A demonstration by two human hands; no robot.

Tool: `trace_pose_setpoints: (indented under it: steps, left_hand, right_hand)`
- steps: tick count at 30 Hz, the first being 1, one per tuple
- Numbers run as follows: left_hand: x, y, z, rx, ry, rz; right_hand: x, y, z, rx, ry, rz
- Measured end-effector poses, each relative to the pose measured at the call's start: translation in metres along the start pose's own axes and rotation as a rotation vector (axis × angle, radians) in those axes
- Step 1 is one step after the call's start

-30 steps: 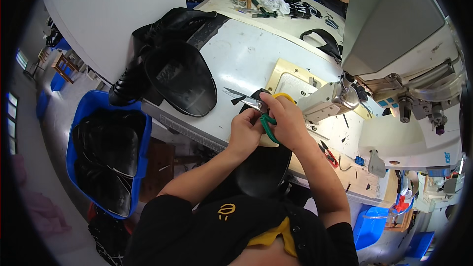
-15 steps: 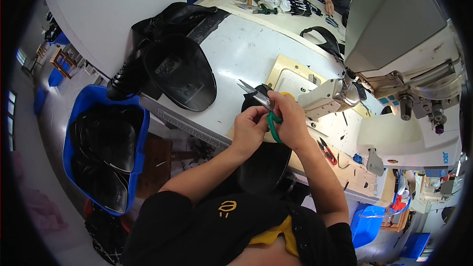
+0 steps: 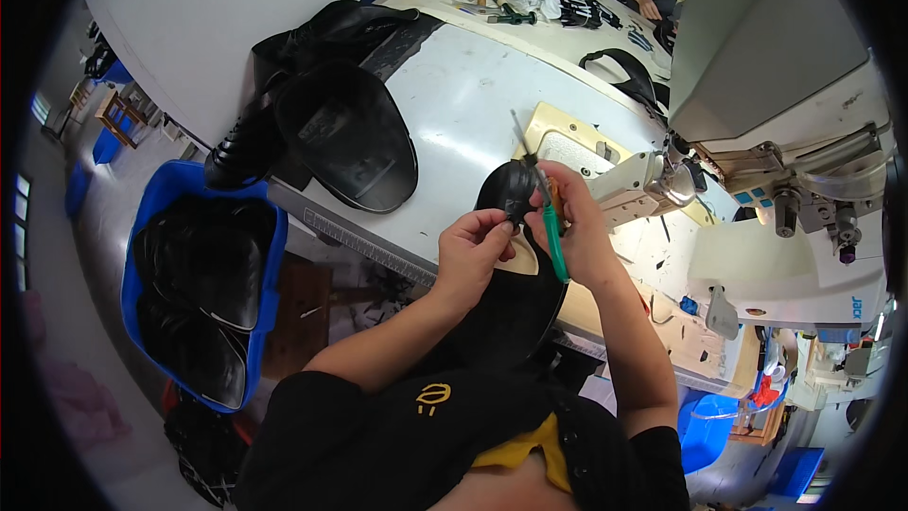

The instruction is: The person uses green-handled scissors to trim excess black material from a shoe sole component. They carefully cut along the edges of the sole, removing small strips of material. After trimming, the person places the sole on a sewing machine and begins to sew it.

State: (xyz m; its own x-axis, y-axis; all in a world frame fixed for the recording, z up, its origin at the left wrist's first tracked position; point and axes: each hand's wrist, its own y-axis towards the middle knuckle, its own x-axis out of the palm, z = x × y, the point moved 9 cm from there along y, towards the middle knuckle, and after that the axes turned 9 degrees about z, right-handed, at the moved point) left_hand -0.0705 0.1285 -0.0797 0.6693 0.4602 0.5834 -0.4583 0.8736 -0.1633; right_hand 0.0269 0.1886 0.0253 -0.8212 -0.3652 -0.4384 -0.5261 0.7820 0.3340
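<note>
A pair of scissors with green handles [image 3: 552, 238] is in my right hand [image 3: 577, 227], whose fingers are closed round it. Its metal blades point away from me, seen nearly edge-on. My left hand [image 3: 473, 255] pinches the edge of a black leather shoe upper [image 3: 509, 191], close beside the scissors. Part of that upper lies beyond my fingers on the table's edge, and a wide dark part hangs down toward my lap. A pale lining patch [image 3: 518, 255] shows below the left fingertips. Whether the blades touch the leather, I cannot tell.
The sewing machine [image 3: 757, 57] rises at the right, its arm near my right hand. More black uppers [image 3: 355, 142] lie at the table's left. A blue bin [image 3: 274, 293] on the left holds several more. Across the table [image 3: 463, 76], a person sits near tools.
The scissors have turned from pointing left to pointing away from me. My left hand has shifted slightly left and down, uncovering more of the upper. My right hand has moved slightly right.
</note>
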Motion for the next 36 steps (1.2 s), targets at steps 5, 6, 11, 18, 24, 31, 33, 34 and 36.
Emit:
trace_pose_setpoints:
  steps: [5,6,11,18,24,31,33,34,36]
  left_hand:
    - [0.003,0.002,-0.003,-0.134,-0.076,0.020]
    - [0.003,0.002,-0.004,-0.157,-0.093,0.021]
    - [0.000,0.006,-0.010,-0.126,0.008,-0.002]
    - [0.004,0.001,-0.010,-0.085,-0.007,-0.012]
    - [0.001,0.004,-0.005,-0.043,0.137,-0.048]
    - [0.009,0.000,-0.005,-0.031,0.111,-0.051]
    - [0.007,0.002,-0.009,-0.022,0.118,-0.083]
    - [0.007,0.002,-0.008,-0.005,0.142,-0.085]
    - [0.007,0.002,-0.004,0.031,0.189,-0.091]
  right_hand:
    - [0.013,-0.007,-0.001,-0.157,-0.071,0.019]
    - [0.013,-0.006,-0.001,-0.170,-0.097,0.030]
    - [0.018,-0.005,-0.010,-0.289,-0.275,-0.006]
    - [0.014,-0.010,0.011,-0.148,-0.120,0.028]
    - [0.012,-0.013,0.001,-0.239,-0.146,0.076]
    - [0.018,-0.014,-0.006,-0.325,-0.313,0.051]
    - [0.018,-0.012,-0.005,-0.313,-0.308,0.042]
    - [0.017,-0.011,-0.006,-0.299,-0.300,0.032]
    - [0.017,-0.007,-0.005,-0.246,-0.291,0.008]
